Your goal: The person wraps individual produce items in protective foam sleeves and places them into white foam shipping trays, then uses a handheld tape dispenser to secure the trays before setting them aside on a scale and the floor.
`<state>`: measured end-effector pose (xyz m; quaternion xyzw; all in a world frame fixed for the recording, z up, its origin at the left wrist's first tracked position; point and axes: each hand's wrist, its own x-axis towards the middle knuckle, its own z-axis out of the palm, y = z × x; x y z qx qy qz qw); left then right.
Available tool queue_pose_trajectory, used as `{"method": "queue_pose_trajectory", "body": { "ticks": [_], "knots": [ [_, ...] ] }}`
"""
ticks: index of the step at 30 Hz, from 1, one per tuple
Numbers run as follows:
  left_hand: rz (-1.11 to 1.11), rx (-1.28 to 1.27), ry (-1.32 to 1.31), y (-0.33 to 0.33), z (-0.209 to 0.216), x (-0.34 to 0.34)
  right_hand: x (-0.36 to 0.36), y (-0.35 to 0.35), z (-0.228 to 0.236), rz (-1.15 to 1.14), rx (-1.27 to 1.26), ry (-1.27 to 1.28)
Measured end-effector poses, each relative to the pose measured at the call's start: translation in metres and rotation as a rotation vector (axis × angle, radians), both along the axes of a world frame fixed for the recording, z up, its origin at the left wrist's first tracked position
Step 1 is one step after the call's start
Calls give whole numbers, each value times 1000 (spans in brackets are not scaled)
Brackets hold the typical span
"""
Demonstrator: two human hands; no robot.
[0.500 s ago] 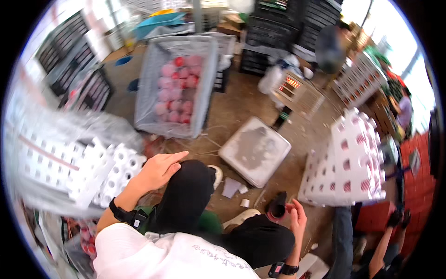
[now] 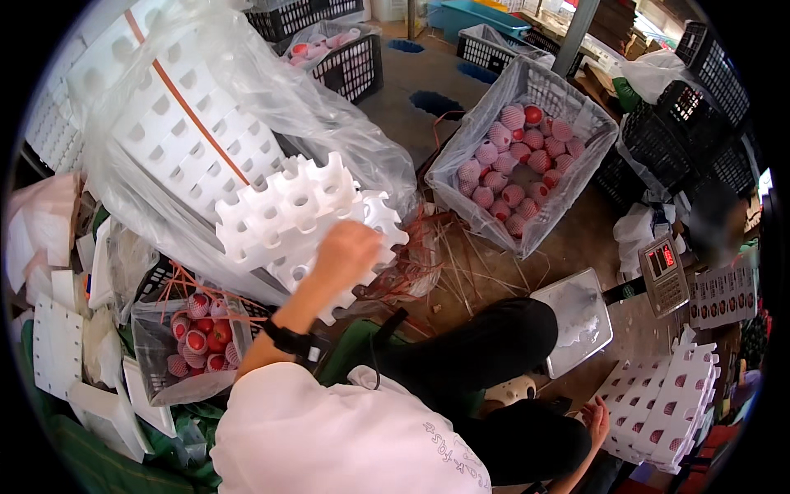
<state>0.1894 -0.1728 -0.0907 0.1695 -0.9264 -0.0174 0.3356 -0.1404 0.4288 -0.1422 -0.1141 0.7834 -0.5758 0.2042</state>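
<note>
Beside the right knee, R hand (image 2: 596,421) is half open, fingers loosely bent, nothing visible in it; it's right by a white block-like stack w/ rows of holes (image 2: 658,403), can't tell if touching. A careless knock from wrist or knee could shift that stack, esp. if the layers aren't tied.

Out front-left, L hand (image 2: 350,247) is over white, thin-walled foam trays w/ round cut-outs (image 2: 284,206); fingers look curled but blurred, so can't tell if it has hold of one. Trays sit tilted, overlapping, against a bigger white foam bundle (image 2: 185,103) under loose clear plastic sheeting (image 2: 354,123). Main risk IMO: trays nest or snag, so two lift together, or a thin scalloped edge tears if pinched at one corner. Plastic could catch too.

Just left of the body, a small clear-lined crate (image 2: 148,337) holds red fruit in pink foam nets (image 2: 197,329); a dropped tray or a low elbow could bruise some.

Further out, loose red strapping strips (image 2: 424,247) could hook a foot or tray. Beyond, a square metal-topped scale (image 2: 572,321) might misread if a leg leans on it. Farther still, a big grey lined crate (image 2: 605,132) of netted fruit stands, prob. safe for now.
</note>
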Motion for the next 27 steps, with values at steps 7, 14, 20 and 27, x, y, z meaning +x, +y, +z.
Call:
{"method": "queue_pose_trajectory", "body": {
  "ticks": [7, 14, 20, 27],
  "knots": [
    [550, 328, -425, -72, -29, 89, -2, -61, 38, -114, 260, 507],
    [-111, -81, -20, 12, 58, 3, 64, -176, 157, 74, 51, 936],
    [-831, -332, 83, 102, 106, -114, 87, -242, 186, 251, 270, 1337],
    [-721, -179, 315, 109, 72, -131, 69, -135, 147, -254, 556, 1328]
  ]
}}
